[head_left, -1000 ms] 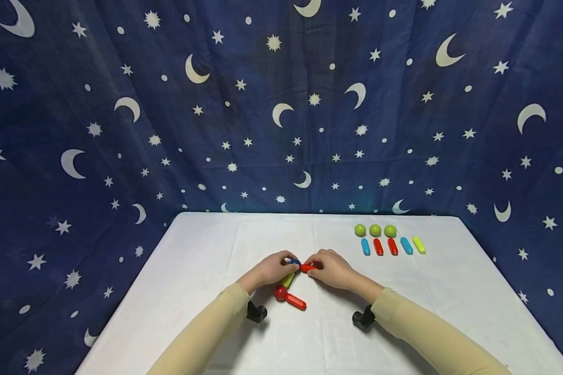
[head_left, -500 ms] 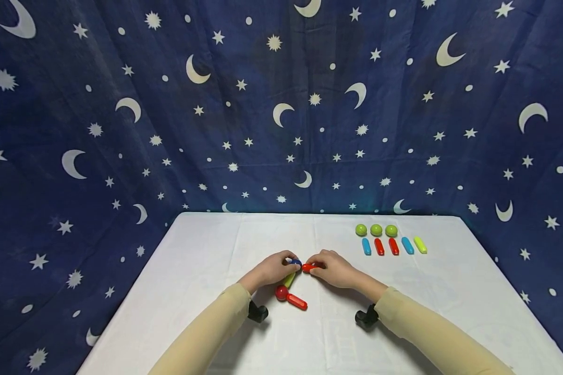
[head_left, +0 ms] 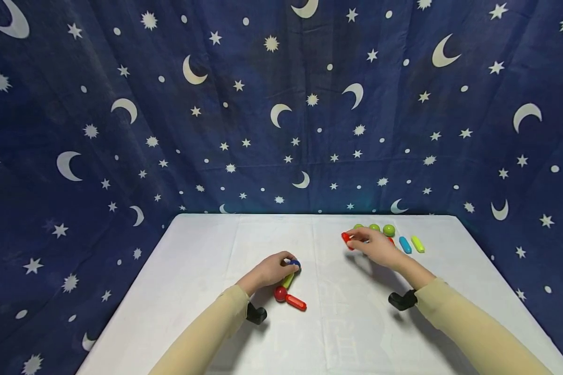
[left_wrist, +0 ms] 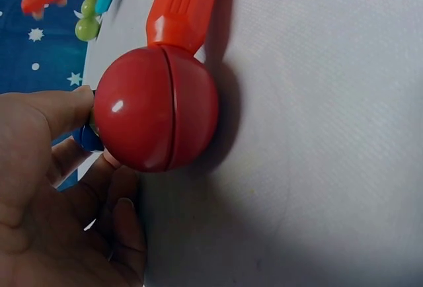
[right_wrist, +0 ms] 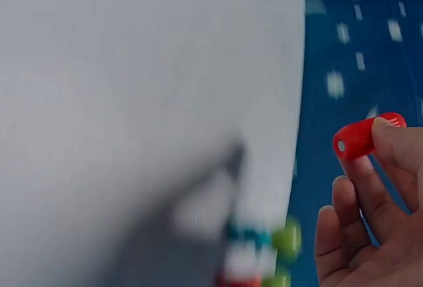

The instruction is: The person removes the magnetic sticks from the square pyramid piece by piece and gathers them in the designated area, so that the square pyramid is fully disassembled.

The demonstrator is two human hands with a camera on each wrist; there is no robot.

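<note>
In the head view the left hand (head_left: 273,269) grips a blue ball (head_left: 295,265) with thumb and finger. From that ball a yellow-green rod (head_left: 288,280) runs down to a red ball (head_left: 280,294), and a red rod (head_left: 296,302) extends from the red ball to the lower right. The right hand (head_left: 377,247) pinches another red rod (head_left: 347,240) in front of the row of green balls. Close up in the right wrist view, this red rod (right_wrist: 360,137) sits between thumb and fingers, with a small metal disc at its end.
Green balls (head_left: 389,230) stand at the back right of the white table (head_left: 206,245), partly behind the right hand. Beside that hand lie a blue rod (head_left: 405,245) and a yellow rod (head_left: 418,244). A dark curtain with moons and stars hangs behind.
The right hand has moved away from the blue ball toward the back right, carrying its red rod. The left hand has stayed at the blue ball.
</note>
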